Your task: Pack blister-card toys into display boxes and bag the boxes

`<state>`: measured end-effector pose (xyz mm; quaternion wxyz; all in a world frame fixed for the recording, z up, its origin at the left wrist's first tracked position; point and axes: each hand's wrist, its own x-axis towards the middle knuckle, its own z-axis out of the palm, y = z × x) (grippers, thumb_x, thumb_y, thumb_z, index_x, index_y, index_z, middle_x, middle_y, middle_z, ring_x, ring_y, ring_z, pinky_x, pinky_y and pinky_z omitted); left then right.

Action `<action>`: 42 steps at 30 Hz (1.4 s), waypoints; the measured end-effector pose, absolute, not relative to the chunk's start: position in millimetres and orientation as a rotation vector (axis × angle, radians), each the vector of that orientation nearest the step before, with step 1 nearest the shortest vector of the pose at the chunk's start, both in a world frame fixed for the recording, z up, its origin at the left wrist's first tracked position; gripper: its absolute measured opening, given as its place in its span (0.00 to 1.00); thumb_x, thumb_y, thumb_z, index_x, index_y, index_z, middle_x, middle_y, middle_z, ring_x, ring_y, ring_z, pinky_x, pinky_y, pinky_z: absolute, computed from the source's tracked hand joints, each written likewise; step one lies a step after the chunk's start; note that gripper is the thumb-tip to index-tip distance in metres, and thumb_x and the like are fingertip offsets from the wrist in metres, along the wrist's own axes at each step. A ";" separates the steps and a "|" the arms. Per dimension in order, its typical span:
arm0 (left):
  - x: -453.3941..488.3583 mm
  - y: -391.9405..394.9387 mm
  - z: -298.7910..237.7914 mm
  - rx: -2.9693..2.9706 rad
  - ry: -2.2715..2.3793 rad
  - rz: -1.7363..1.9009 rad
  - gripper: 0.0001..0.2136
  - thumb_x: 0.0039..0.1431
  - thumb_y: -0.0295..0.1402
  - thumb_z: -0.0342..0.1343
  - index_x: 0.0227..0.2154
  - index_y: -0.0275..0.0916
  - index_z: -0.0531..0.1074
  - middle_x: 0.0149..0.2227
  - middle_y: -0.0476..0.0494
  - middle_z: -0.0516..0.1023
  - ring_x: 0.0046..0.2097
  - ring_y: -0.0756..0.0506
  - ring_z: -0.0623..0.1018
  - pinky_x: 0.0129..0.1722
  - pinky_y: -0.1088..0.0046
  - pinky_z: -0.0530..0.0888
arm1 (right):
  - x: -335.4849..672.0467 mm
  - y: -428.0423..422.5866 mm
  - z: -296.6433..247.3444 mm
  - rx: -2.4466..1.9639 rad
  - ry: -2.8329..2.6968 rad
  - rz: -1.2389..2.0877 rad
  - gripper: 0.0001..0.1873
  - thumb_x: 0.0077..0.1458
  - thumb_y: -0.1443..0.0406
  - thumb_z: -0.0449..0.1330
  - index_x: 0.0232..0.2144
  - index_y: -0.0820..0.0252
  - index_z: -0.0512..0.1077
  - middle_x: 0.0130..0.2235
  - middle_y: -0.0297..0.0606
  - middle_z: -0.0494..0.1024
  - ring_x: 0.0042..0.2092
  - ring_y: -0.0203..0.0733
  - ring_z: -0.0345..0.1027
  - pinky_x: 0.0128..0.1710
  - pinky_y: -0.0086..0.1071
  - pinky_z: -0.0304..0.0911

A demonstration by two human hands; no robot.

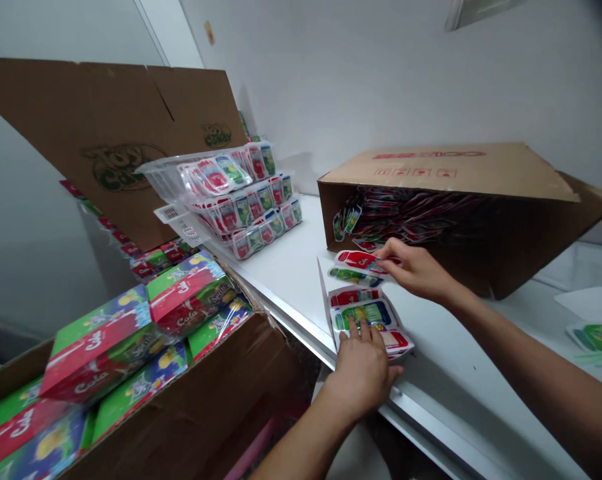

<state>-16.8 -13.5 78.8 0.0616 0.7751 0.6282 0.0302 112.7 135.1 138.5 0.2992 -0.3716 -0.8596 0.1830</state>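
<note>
A small open display box [404,343] stands on the white table, filled with flat red and green packets [365,312]. My left hand [363,367] lies on the packets at the box's near side, fingers stretched out over them. Above the far end of the box, my right hand [405,267] pinches a red cola packet [355,259]. Just under that one is a green packet [355,276]; whether the fingers grip it too is unclear. The box's raised lid flap [323,283] stands at its left.
Behind my right hand, a large carton [431,163] lies on its side, packed with loose packets [405,213]. Clear trays of packets [251,203] are stacked at the table's back left. An open carton [205,393] at left holds wrapped cola boxes [101,340]. More packets [598,337] lie far right.
</note>
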 end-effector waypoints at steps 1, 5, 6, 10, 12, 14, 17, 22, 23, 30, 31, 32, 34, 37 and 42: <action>-17.0 -13.7 81.2 2.357 1.909 0.133 0.36 0.56 0.49 0.56 0.59 0.24 0.61 0.58 0.17 0.67 0.60 0.22 0.65 0.53 0.44 0.68 | 116.8 127.6 141.1 -0.943 -2.289 0.429 0.10 0.61 0.62 0.50 0.38 0.57 0.69 0.44 0.41 0.79 0.41 0.44 0.72 0.40 0.32 0.64; -19.7 -29.0 87.4 2.455 1.867 0.536 0.25 0.59 0.46 0.55 0.52 0.32 0.69 0.48 0.28 0.77 0.50 0.31 0.75 0.51 0.50 0.72 | 131.6 87.9 117.8 -0.674 -2.506 0.327 0.12 0.63 0.63 0.47 0.41 0.57 0.70 0.44 0.46 0.79 0.45 0.47 0.71 0.46 0.38 0.63; -20.4 -35.1 87.6 2.493 1.797 0.721 0.20 0.61 0.42 0.53 0.50 0.34 0.70 0.44 0.31 0.78 0.46 0.34 0.77 0.48 0.53 0.74 | 134.6 79.0 107.8 -0.615 -2.564 0.385 0.12 0.63 0.64 0.47 0.40 0.57 0.70 0.42 0.45 0.79 0.43 0.46 0.71 0.44 0.37 0.64; -19.9 -48.3 88.4 2.584 1.688 1.113 0.20 0.62 0.35 0.51 0.54 0.30 0.66 0.50 0.26 0.75 0.53 0.34 0.74 0.51 0.54 0.73 | 143.2 59.5 89.2 -0.580 -2.675 0.700 0.09 0.63 0.65 0.49 0.35 0.57 0.69 0.36 0.40 0.78 0.36 0.41 0.70 0.36 0.31 0.63; -17.0 -44.2 91.1 2.517 1.892 0.806 0.23 0.62 0.40 0.51 0.55 0.28 0.66 0.54 0.22 0.72 0.57 0.29 0.70 0.54 0.48 0.70 | 144.8 61.6 96.9 -0.622 -2.725 0.791 0.07 0.61 0.65 0.52 0.34 0.58 0.69 0.34 0.38 0.77 0.34 0.39 0.68 0.34 0.30 0.62; -13.6 -36.7 95.5 2.388 2.001 0.430 0.25 0.63 0.45 0.49 0.52 0.27 0.69 0.51 0.22 0.74 0.53 0.28 0.73 0.52 0.47 0.71 | 143.3 72.0 107.8 -0.633 -2.778 0.886 0.09 0.61 0.62 0.52 0.34 0.58 0.70 0.32 0.35 0.76 0.32 0.38 0.67 0.33 0.29 0.61; -11.2 -27.7 102.6 2.317 1.969 0.169 0.26 0.63 0.49 0.46 0.46 0.29 0.72 0.44 0.26 0.77 0.46 0.30 0.76 0.46 0.50 0.74 | 131.9 99.4 112.8 -0.752 -2.674 0.781 0.15 0.64 0.60 0.48 0.35 0.58 0.73 0.32 0.35 0.77 0.34 0.39 0.68 0.35 0.29 0.61; -14.9 -21.4 104.6 2.310 1.923 0.121 0.26 0.60 0.50 0.49 0.51 0.32 0.68 0.55 0.22 0.69 0.58 0.27 0.68 0.53 0.47 0.69 | 99.1 147.1 92.5 -1.114 -2.634 0.225 0.14 0.57 0.59 0.58 0.42 0.61 0.74 0.40 0.43 0.78 0.41 0.46 0.70 0.35 0.31 0.58; -15.8 -20.4 103.3 2.291 1.908 0.102 0.26 0.60 0.49 0.51 0.52 0.32 0.67 0.56 0.21 0.68 0.59 0.26 0.66 0.52 0.48 0.70 | 94.7 153.3 89.8 -1.108 -2.690 0.236 0.12 0.56 0.59 0.59 0.38 0.60 0.75 0.38 0.41 0.78 0.39 0.44 0.70 0.33 0.29 0.57; -18.0 -17.4 90.9 2.292 1.905 0.098 0.25 0.59 0.45 0.54 0.52 0.31 0.65 0.56 0.20 0.68 0.59 0.26 0.67 0.50 0.48 0.71 | 91.6 154.9 98.0 -0.926 -2.844 0.140 0.11 0.60 0.66 0.55 0.30 0.60 0.76 0.33 0.38 0.79 0.33 0.38 0.70 0.30 0.28 0.52; -18.0 -17.4 89.2 2.297 1.904 0.106 0.24 0.59 0.45 0.54 0.52 0.31 0.65 0.55 0.20 0.68 0.59 0.26 0.67 0.51 0.48 0.71 | 91.8 150.4 98.4 -0.915 -2.854 0.090 0.11 0.59 0.69 0.54 0.30 0.61 0.76 0.34 0.40 0.79 0.34 0.40 0.70 0.30 0.29 0.52; -18.0 -17.6 87.6 2.301 1.902 0.110 0.24 0.59 0.45 0.54 0.51 0.32 0.65 0.55 0.21 0.68 0.59 0.27 0.67 0.52 0.48 0.70 | 91.7 145.7 98.1 -0.906 -2.865 0.049 0.11 0.59 0.71 0.54 0.31 0.62 0.76 0.35 0.43 0.79 0.35 0.41 0.70 0.31 0.30 0.52; -18.5 -17.8 85.5 2.309 1.902 0.115 0.23 0.59 0.45 0.55 0.51 0.33 0.65 0.54 0.23 0.69 0.59 0.27 0.67 0.53 0.48 0.69 | 91.7 137.4 96.7 -0.870 -2.876 -0.053 0.10 0.58 0.73 0.54 0.33 0.64 0.76 0.36 0.46 0.79 0.36 0.43 0.70 0.33 0.32 0.53; -20.4 -17.9 85.8 2.331 1.890 0.122 0.23 0.59 0.45 0.54 0.50 0.33 0.65 0.54 0.23 0.70 0.58 0.28 0.67 0.52 0.49 0.69 | 94.2 132.4 100.9 -0.831 -2.790 -0.248 0.10 0.58 0.73 0.54 0.34 0.64 0.75 0.35 0.44 0.79 0.36 0.44 0.70 0.34 0.32 0.55; -22.4 -14.9 93.4 2.343 1.846 0.147 0.21 0.58 0.45 0.55 0.47 0.33 0.67 0.47 0.27 0.74 0.53 0.29 0.72 0.47 0.50 0.73 | 110.4 130.9 132.5 -0.827 -2.361 -0.288 0.12 0.64 0.68 0.50 0.37 0.64 0.73 0.36 0.44 0.79 0.37 0.44 0.72 0.38 0.33 0.61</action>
